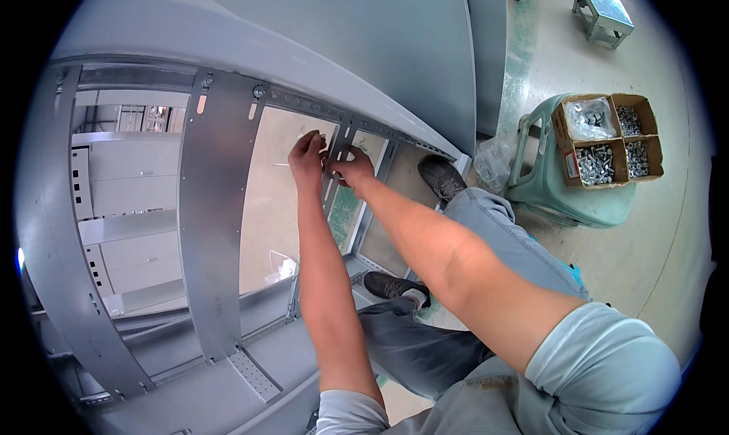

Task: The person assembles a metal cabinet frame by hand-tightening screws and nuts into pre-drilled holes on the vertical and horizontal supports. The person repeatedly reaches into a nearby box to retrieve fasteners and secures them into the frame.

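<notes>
My left hand (307,160) is raised at the slotted metal strip (343,137) of a grey cabinet frame, on its left side. Its fingers are pinched together near a small shiny piece too tiny to name. On the strip's other side, my right hand (355,168) has curled fingers against the metal; whatever they grip is hidden. Left of my hands stands a wide grey upright panel (216,207), with a bolt (259,92) above a slot near its top.
At right, a green plastic stool (600,206) bears a divided cardboard box (568,148) of bolts and nuts. A clear plastic bag (493,164) lies beside it. A small metal step stool (607,6) stands farther off. My shoes (442,178) are by the frame's lower rails.
</notes>
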Demonstrator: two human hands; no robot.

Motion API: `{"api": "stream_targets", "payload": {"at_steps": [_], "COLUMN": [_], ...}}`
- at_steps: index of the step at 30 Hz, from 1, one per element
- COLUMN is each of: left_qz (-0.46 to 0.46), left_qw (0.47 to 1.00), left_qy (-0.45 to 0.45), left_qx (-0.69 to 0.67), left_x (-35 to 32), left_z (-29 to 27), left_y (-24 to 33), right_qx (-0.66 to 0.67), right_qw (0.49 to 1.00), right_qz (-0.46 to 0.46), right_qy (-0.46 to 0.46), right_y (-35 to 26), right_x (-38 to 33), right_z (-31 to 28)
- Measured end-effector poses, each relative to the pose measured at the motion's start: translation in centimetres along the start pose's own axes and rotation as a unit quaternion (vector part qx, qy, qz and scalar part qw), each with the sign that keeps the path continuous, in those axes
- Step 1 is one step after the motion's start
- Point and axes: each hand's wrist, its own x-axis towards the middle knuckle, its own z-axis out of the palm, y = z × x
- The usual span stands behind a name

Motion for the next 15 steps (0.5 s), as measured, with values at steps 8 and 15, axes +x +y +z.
{"api": "stream_targets", "payload": {"at_steps": [8, 15], "left_qz": [-0.139, -0.185], "left_qw": [0.98, 0.957], "left_qy": [-0.141, -0.174], "left_qx": [-0.014, -0.142], "left_x": [5.9, 8.7], "left_z": [2.1, 2.8], "left_y": [0.1, -1.4], "right_qx": [-0.031, -0.078], "right_qw": [0.999, 0.996], "right_qz": [0.004, -0.046], "right_qy": [-0.014, 0.023], "right_y": [0.1, 1.2], "right_x": [0.1, 2.9], "right_z": [0.0, -0.3]}}
